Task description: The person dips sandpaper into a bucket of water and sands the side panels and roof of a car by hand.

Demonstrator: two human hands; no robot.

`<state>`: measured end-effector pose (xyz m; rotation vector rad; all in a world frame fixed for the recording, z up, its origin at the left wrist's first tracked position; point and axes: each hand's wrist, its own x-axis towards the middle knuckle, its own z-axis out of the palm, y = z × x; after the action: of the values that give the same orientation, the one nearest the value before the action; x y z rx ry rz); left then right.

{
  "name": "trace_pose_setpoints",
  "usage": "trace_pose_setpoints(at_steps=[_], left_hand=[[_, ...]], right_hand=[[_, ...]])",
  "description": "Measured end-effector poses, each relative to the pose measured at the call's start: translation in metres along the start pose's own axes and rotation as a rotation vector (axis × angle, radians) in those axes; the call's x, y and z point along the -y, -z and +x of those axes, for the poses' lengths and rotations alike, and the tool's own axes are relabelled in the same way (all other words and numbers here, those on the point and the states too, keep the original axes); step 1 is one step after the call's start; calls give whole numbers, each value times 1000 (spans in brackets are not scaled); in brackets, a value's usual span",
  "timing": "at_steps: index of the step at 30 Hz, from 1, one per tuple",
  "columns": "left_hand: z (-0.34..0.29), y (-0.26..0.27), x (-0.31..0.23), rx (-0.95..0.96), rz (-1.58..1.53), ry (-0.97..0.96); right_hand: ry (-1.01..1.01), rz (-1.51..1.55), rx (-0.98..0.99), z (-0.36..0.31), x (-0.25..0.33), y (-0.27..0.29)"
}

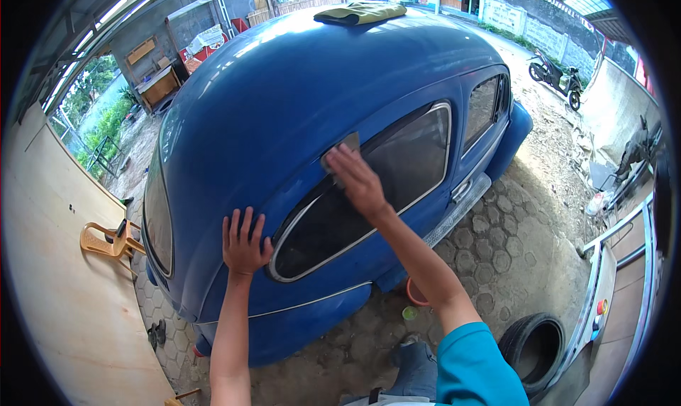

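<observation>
A rounded blue car [269, 101] with a dull finish fills the middle of the view. My right hand [357, 182] presses a grey-brown piece of sandpaper [352, 141] to the body, just above the upper edge of the rear side window [408, 158]. Most of the sheet lies hidden under my fingers. Farther left, my left hand [245, 244] rests flat on the bodywork with its fingers spread, beside the window's rear corner. Nothing is in that hand.
A folded olive cloth [360, 12] lies on the roof. Below the car's side stand a reddish bucket [417, 292], partly hidden, and a loose tire [533, 349]. An orange-brown plastic chair [110, 241] is at left by a pale panel [64, 264]. A motorcycle [557, 76] stands far right.
</observation>
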<state>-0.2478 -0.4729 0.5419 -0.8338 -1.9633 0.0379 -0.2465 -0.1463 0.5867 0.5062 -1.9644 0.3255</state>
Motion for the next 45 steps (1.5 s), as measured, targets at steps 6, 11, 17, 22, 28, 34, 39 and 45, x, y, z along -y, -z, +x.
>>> trace_pose_setpoints(at_steps=[6, 11, 17, 22, 28, 34, 39, 45], left_hand=[[-20, 4, 4, 29, 63, -12], [-32, 9, 1, 22, 113, 120], [-40, 0, -6, -7, 89, 161], [-37, 4, -2, -21, 56, 202], [-36, 9, -40, -42, 22, 441], [-78, 24, -64, -67, -52, 865], [-87, 34, -57, -141, -74, 1177], [-83, 47, -51, -77, -152, 1130]], right_hand=[[211, 132, 90, 11, -61, 22], [15, 43, 108, 2, -149, 61], [-552, 18, -227, -5, -226, 97], [-537, 173, -297, 63, -190, 90], [-53, 263, 166, 83, -97, 51], [198, 489, 379, 68, 8, 14], [268, 566, 448, 69, 48, 2], [153, 327, 372, 83, -28, 41]])
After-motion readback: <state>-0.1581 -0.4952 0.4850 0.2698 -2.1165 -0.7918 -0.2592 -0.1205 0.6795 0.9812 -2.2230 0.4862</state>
